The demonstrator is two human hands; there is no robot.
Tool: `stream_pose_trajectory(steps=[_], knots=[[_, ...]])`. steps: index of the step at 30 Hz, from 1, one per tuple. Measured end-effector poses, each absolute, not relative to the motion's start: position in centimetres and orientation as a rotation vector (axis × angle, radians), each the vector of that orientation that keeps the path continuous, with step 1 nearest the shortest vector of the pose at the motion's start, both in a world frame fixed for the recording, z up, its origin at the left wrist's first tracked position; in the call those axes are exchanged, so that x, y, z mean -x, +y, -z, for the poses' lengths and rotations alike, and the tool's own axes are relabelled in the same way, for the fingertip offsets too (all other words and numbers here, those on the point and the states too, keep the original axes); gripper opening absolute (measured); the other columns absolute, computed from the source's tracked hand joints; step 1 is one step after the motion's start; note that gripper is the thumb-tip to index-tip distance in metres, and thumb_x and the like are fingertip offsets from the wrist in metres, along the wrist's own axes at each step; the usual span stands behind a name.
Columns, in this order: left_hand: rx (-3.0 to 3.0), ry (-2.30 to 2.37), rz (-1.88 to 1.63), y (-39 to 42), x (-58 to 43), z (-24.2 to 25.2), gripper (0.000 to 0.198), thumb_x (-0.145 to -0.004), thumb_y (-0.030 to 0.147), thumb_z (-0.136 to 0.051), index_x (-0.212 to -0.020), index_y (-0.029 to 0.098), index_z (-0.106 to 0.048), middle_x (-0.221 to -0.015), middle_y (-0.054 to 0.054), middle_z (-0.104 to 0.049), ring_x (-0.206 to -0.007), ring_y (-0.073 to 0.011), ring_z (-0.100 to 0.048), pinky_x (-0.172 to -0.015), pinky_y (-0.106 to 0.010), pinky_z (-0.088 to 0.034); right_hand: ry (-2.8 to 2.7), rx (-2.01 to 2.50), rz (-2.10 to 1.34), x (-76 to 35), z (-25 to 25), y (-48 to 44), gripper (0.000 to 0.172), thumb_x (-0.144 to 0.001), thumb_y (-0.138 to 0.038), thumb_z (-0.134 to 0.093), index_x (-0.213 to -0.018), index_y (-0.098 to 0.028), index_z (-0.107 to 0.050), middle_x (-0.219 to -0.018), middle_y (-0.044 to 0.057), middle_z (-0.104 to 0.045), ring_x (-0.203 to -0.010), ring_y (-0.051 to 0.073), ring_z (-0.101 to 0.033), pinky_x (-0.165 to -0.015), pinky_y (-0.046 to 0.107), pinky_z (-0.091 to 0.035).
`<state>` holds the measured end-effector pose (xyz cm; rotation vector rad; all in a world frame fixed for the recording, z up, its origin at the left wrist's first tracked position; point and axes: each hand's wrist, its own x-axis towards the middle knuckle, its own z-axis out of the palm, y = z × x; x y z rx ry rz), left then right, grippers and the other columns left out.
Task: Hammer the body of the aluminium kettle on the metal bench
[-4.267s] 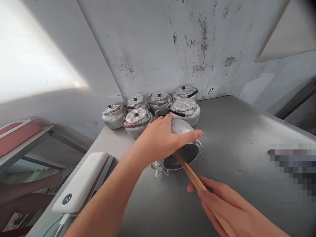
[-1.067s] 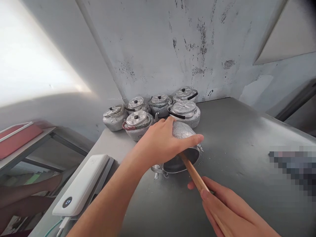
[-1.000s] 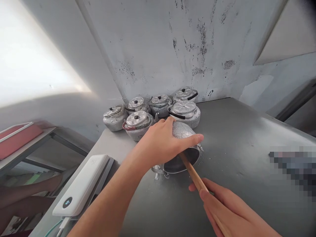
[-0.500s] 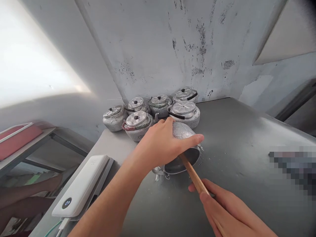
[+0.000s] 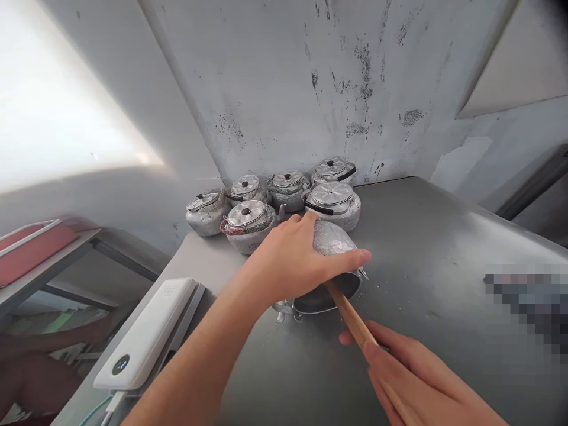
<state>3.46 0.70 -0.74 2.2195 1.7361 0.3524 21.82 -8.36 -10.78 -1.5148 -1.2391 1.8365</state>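
Observation:
A dented silver metal kettle (image 5: 333, 238) lies tipped on the table, its round mouth facing me and no lid on it. My left hand (image 5: 295, 257) is clamped over its side, with the thumb stretched along the body near the rim. In my right hand (image 5: 399, 364) is a wooden stick (image 5: 354, 315), its far end inside the kettle's mouth and out of sight. Beneath the kettle's left edge, small metal parts, perhaps the spout or handle fittings, show only partly.
Several lidded metal kettles (image 5: 248, 214) stand behind, close to the stained wall (image 5: 284, 89). A white power bank (image 5: 146, 331) with a cable lies at the left on the grey table (image 5: 444, 236). A pixelated dark object (image 5: 528, 302) is at the right. Beyond the table's left edge sits a red object (image 5: 35, 251).
My right hand and the stick have shifted slightly down and right. My left hand and the kettle have moved a touch to the right. The kettles behind stay put.

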Motion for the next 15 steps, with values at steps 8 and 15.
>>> stream_pose_trajectory(steps=[8, 15], knots=[[-2.231, 1.718, -0.345, 0.7, -3.3, 0.7, 0.088, -0.078, 0.094, -0.05, -0.129, 0.023, -0.061, -0.121, -0.011, -0.067, -0.112, -0.0351, -0.062, -0.083, -0.037, -0.047, -1.215, 1.499, -1.872, -22.0, 11.1, -8.5, 0.062, -0.084, -0.074, -0.062, -0.112, -0.021, -0.076, -0.053, -0.001, -0.056, -0.052, 0.022, -0.059, -0.048, 0.029, -0.051], [-2.262, 1.676, -0.348, 0.9, -3.0, 0.8, 0.088, -0.076, 0.096, -0.05, -0.127, 0.024, -0.061, -0.119, -0.01, -0.067, -0.111, -0.0345, -0.062, -0.086, -0.038, -0.046, -1.24, 1.516, -1.913, -21.9, 10.0, -8.1, 0.054, -0.082, -0.068, -0.07, -0.111, -0.024, -0.078, -0.055, 0.001, -0.059, -0.061, 0.025, -0.064, -0.058, 0.031, -0.057]])
